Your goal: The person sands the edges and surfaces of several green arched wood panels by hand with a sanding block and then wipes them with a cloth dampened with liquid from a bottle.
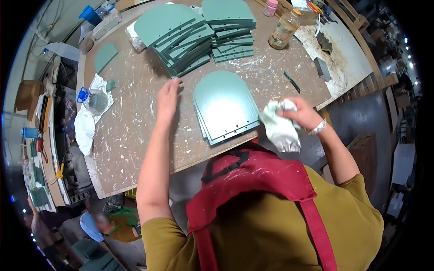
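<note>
On the paint-spattered workbench (135, 135), right hand (300, 113) has its fingers bunched around a white rag (278, 128) beside the near green arched panels (226, 106). Left hand (168, 97) rests flat, fingers together. Two rear stacks (199, 31) probably wait; wiping looks early.

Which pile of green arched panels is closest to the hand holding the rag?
The small stack of green panels at the table's near edge, just left of the right hand gripping the white rag. The two taller stacks sit farther back.
</note>
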Action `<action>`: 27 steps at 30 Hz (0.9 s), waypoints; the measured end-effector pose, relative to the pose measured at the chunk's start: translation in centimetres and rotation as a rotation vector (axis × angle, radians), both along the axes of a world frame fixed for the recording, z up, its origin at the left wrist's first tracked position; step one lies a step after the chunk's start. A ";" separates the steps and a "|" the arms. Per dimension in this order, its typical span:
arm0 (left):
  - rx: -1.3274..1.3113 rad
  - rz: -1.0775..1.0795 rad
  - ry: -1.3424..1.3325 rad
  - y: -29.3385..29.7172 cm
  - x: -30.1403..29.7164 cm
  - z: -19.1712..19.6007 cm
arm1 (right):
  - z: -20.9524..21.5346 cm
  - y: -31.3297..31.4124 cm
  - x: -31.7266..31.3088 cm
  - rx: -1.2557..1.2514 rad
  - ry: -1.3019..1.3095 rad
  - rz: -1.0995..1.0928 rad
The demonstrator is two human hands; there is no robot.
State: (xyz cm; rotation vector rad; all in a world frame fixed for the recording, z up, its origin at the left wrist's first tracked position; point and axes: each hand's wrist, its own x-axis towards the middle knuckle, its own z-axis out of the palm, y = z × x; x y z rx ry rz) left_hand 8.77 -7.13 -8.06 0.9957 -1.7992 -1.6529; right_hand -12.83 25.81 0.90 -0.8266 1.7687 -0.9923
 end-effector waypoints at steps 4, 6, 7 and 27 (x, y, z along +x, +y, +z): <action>-0.199 -0.286 -0.209 4.4 -1.7 1.8 | -3.0 -1.4 0.3 -0.045 0.222 -0.046; 0.009 -0.220 -0.120 4.2 -2.0 1.9 | -3.6 -2.3 1.3 -0.100 0.405 0.096; 0.113 -0.187 -0.075 3.9 -2.2 2.0 | -3.7 -2.4 1.3 -0.168 0.451 0.121; 1.102 -0.311 1.196 2.5 0.8 6.2 | 5.5 -9.5 2.5 -0.769 0.329 -0.050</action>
